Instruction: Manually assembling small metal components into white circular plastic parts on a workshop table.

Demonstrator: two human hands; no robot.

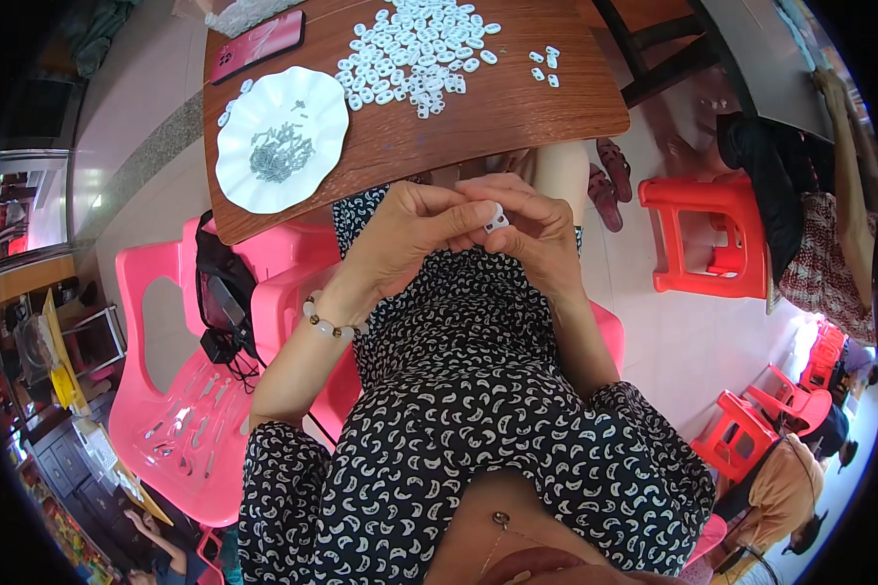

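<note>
Both hands meet just off the table's near edge. Between the thumb and fingers of my right hand (538,239) is a small white plastic piece (497,218) with dark holes. My left hand (412,232) is closed in a pinch, its thumb tip right against the piece; whatever its fingertips hold is hidden. On the table ahead lies a heap of white oval two-holed pieces (410,54). A scalloped white plate (234,146) on the left carries many small grey metal pins (281,154).
A pink phone (259,47) lies at the far left of the brown wooden table (546,117). Several white pieces (545,66) sit apart on the right. A pink chair (146,409) with a black bag (226,292) stands left; a red stool (707,234) and a seated person are right.
</note>
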